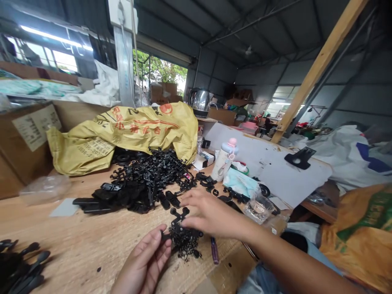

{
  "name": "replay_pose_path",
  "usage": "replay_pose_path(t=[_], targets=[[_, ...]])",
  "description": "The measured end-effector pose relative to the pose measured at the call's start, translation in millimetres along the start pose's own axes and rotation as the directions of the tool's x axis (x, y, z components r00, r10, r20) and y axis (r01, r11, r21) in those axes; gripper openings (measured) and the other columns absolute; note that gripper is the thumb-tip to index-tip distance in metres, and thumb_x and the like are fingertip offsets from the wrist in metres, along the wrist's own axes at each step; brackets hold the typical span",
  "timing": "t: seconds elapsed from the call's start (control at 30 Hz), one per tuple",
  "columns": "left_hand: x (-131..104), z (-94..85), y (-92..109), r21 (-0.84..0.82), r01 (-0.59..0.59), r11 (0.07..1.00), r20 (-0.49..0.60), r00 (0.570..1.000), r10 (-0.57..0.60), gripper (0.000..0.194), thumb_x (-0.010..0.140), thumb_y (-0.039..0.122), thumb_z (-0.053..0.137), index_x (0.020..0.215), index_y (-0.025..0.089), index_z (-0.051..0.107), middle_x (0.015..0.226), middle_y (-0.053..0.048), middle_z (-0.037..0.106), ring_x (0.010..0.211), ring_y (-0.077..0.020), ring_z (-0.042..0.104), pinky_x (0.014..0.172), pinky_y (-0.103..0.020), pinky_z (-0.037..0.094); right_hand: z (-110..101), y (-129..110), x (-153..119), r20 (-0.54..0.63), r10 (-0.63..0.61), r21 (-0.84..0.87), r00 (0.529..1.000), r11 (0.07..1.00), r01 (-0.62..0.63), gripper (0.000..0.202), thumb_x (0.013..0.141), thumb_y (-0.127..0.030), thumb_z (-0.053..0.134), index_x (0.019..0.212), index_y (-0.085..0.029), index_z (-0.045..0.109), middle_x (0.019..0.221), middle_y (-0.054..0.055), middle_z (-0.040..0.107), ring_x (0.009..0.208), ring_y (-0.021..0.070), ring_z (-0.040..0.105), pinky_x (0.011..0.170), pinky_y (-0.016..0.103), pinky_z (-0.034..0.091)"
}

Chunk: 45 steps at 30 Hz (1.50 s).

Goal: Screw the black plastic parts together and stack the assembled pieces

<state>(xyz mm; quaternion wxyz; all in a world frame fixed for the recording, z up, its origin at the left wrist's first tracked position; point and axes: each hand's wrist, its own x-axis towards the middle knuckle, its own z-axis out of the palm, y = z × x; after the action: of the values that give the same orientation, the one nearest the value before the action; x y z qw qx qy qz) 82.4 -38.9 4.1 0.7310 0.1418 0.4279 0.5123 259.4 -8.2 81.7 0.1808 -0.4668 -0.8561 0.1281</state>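
My left hand (150, 255) is closed, thumb against fingers, on a small black plastic part (165, 236) at the near middle of the table. Beside it lies a heap of tiny black pieces (187, 244), probably screws or similar; they are too small to tell. A black bracket with round ends (177, 219) rests at the far side of this heap. Over it reaches my right hand (206, 212), thumb and fingers apart, with the thumb close to the bracket. I see nothing held in it, though its palm side is partly hidden.
Behind my hands spreads a large pile of black plastic parts (147, 175), under a yellow sack (137, 126). A purple-handled screwdriver (214, 251) lies right of the heap. A bottle with a pink top (224, 161) stands farther back. More black parts (26, 265) sit at near left.
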Motion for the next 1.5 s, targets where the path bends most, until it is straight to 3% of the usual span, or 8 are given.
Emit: replay_pose_path(t=[0.2,0.33,0.53,0.7,0.87,1.03,1.23,1.5], targets=[[2.8,-0.7,1.3,-0.012,-0.011,1.000,0.011,1.000,0.011,0.016,0.079,0.008,0.052,0.093,0.009,0.061,0.075,-0.010,0.068,0.061,-0.0115,0.065,0.061,-0.022,0.056,26.0,-19.2,-1.7,0.071,-0.180,-0.385,0.981,0.902,0.193,0.013,0.078,-0.021,0.059,0.082,-0.011,0.066,0.084,0.008,0.060,0.093,0.0224,0.051,0.099,0.042,0.028],[0.1,-1.3,2.5,-0.010,0.105,0.994,0.052,0.993,-0.104,0.016,0.079,0.021,0.055,0.089,0.010,0.062,0.075,-0.009,0.066,0.059,-0.0132,0.064,0.054,-0.024,0.055,26.7,-7.5,1.7,0.035,-0.282,-0.390,0.959,0.879,0.273,0.009,0.079,-0.019,0.059,0.085,-0.017,0.065,0.107,0.006,0.056,0.109,0.0221,0.044,0.105,0.045,0.017],[-6.4,2.0,1.0,0.060,0.081,0.995,-0.004,0.997,-0.081,0.015,0.066,-0.002,0.063,0.077,0.009,0.065,0.070,-0.002,0.062,0.055,-0.0079,0.062,0.056,-0.018,0.055,24.5,1.1,-0.6,-0.063,-0.346,-0.344,0.936,0.888,0.305,0.021,0.082,-0.011,0.050,0.097,-0.019,0.062,0.120,0.007,0.049,0.120,0.0201,0.035,0.106,0.044,0.019],[-0.3,0.4,-3.0,0.012,0.023,1.000,-0.014,1.000,-0.023,0.017,0.067,-0.005,0.060,0.076,0.009,0.065,0.071,-0.004,0.064,0.058,-0.0094,0.064,0.061,-0.019,0.056,21.2,2.9,-7.9,-0.288,0.081,0.095,0.954,0.994,-0.056,0.024,0.076,-0.010,0.050,0.097,-0.015,0.061,0.095,0.008,0.061,0.087,0.0172,0.056,0.078,0.033,0.046],[-4.5,5.0,-10.7,0.007,0.017,1.000,-0.037,0.999,-0.017,0.018,0.065,-0.004,0.063,0.077,0.009,0.065,0.068,-0.004,0.065,0.056,-0.0103,0.064,0.058,-0.018,0.056,30.9,3.1,0.1,0.171,0.358,0.484,0.918,0.781,-0.395,0.025,0.082,-0.029,0.048,0.064,-0.015,0.057,0.049,-0.003,0.051,0.043,0.0075,0.047,0.045,0.019,0.038],[-2.5,3.5,-19.8,-0.001,0.026,1.000,-0.061,0.998,-0.026,0.020,0.061,-0.003,0.068,0.076,0.010,0.065,0.066,-0.004,0.066,0.056,-0.0113,0.065,0.059,-0.019,0.056,43.3,-2.9,21.5,0.296,0.390,0.425,0.872,0.764,-0.486,0.030,0.079,-0.036,0.052,0.056,-0.016,0.053,0.042,-0.005,0.045,0.035,0.0068,0.040,0.038,0.018,0.031],[13.5,-9.3,-22.7,-0.048,-0.062,0.997,-0.081,0.995,0.058,0.022,0.056,0.003,0.074,0.074,0.011,0.065,0.063,-0.004,0.067,0.056,-0.0107,0.065,0.058,-0.018,0.054,36.2,-2.9,32.9,-0.056,0.280,0.146,0.958,0.952,-0.270,0.022,0.079,-0.027,0.052,0.062,-0.016,0.060,0.058,0.000,0.059,0.056,0.0118,0.052,0.054,0.022,0.037],[7.8,-8.9,-13.4,-0.004,-0.030,1.000,-0.073,0.997,0.030,0.017,0.059,0.005,0.070,0.074,0.011,0.064,0.058,-0.002,0.063,0.050,-0.0079,0.058,0.054,-0.017,0.048,31.6,-7.2,26.5,-0.152,-0.070,-0.119,0.986,0.992,0.052,0.032,0.077,-0.005,0.043,0.101,-0.018,0.060,0.103,0.008,0.061,0.097,0.0189,0.054,0.084,0.035,0.042]])
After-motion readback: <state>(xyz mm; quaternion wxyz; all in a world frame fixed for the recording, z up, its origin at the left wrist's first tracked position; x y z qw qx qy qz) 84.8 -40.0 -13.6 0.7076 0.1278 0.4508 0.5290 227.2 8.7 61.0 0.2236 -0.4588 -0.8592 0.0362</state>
